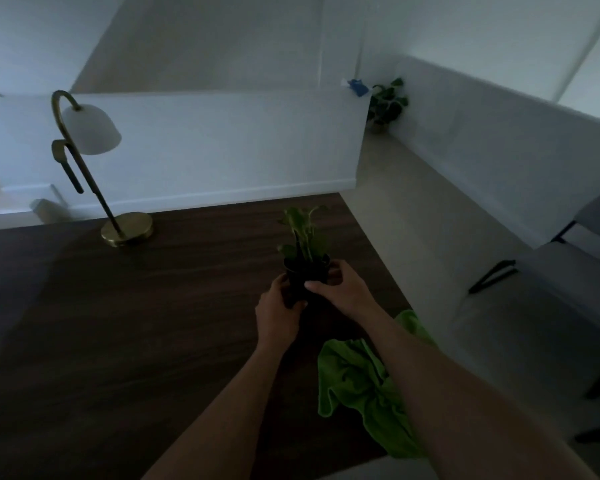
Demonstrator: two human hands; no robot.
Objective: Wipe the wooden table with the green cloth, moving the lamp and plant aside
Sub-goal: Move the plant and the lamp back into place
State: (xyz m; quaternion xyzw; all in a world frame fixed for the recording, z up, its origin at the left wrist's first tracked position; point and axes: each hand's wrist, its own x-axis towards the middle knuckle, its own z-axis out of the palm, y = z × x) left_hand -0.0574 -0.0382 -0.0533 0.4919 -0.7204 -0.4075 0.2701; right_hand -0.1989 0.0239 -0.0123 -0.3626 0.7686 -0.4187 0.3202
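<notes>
Two hands are working on one thing here: your left hand (279, 301) and right hand (340, 289) are both gripping the dark pot (309, 271) of the plant (303, 233), fingers curled round it from either side, over the right part of the desk (153, 306). Whether the pot is sitting on the wood or hanging just above it, the dim light is not letting me tell. The lamp (127, 229) is standing upright at the far left edge, well apart from the plant. The cloth (354, 379) is lying crumpled near the desk's right corner close to you, partly under your right forearm, with neither hand on it. By my reading you are working through the early part: the plant is in hand for its move, the lamp may be needing one too, and the wiping itself is waiting to begin.
</notes>
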